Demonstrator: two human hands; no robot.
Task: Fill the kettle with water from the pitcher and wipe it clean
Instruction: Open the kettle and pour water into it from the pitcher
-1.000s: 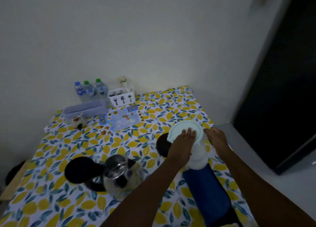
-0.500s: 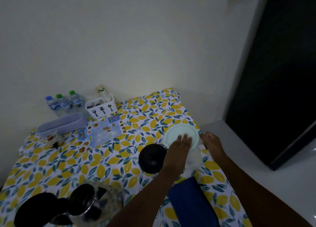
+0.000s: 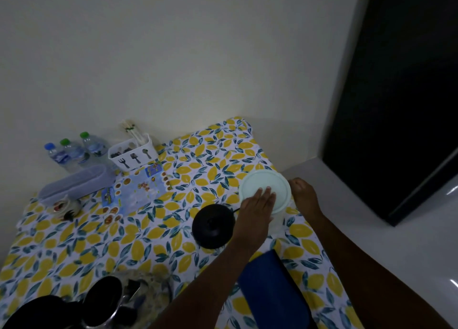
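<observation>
A clear pitcher (image 3: 278, 221) with a pale green round lid (image 3: 262, 183) stands near the table's right edge. My left hand (image 3: 255, 211) lies flat on the near part of the lid, fingers straight and together. My right hand (image 3: 304, 196) is curled against the pitcher's right side, where its handle is hidden. The glass kettle (image 3: 141, 295) sits at the bottom left with its black lid (image 3: 37, 312) swung open. Its round black base (image 3: 213, 226) rests just left of the pitcher. A folded dark blue cloth (image 3: 272, 289) lies in front, under my left forearm.
Along the wall stand three water bottles (image 3: 71, 152), a white cutlery caddy (image 3: 133, 155) and a lavender container (image 3: 74, 183). A printed leaflet (image 3: 135, 192) lies on the lemon-print tablecloth (image 3: 138, 239). Right of the table are a white floor and a dark doorway (image 3: 396, 105).
The view has swung up and right, so the kettle now sits at the bottom left. Both hands stay at the pitcher, the left one still flat on the lid.
</observation>
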